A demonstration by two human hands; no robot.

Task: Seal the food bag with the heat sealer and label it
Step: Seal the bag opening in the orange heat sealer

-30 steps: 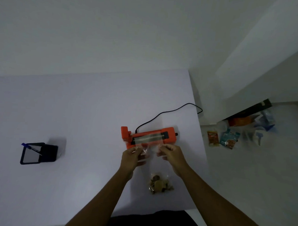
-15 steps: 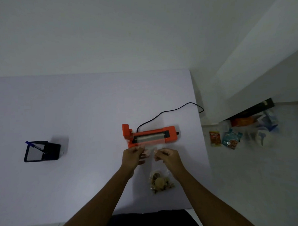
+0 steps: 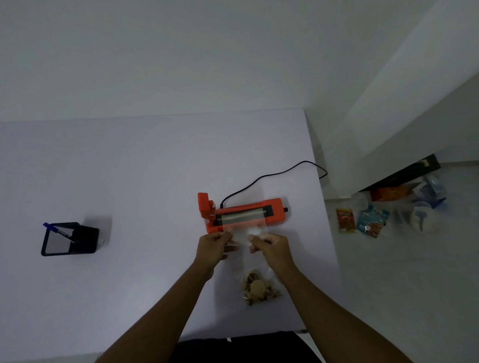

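While both hands work at the open end of the clear food bag point(image 3: 243, 253), the left hand point(image 3: 212, 247) has its fingers curled and pinched on the bag's left top edge, and the right hand point(image 3: 271, 247) is likewise closed, pinching the right top edge. Between the two hands the plastic is drawn fairly flat, and its upper margin lies on the front lip of the orange heat sealer point(image 3: 241, 214), which sits just beyond the fingertips. The sealer's lid is raised, leaving the pale sealing strip along its length exposed. From the hands back toward the person, the bag rests on the white surface point(image 3: 123, 176), with its contents, a cluster of brown and tan food pieces point(image 3: 259, 290), gathered at the closed bottom end beside the right forearm. A black power cord point(image 3: 274, 176) leaves the rear of the sealer and runs away to the right, over the far right edge of the surface. Well to the left of the left hand stands a black holder point(image 3: 69, 239) containing a blue pen point(image 3: 58, 229). On the floor to the right, beyond the surface's edge, lie several coloured food packets point(image 3: 363, 219).
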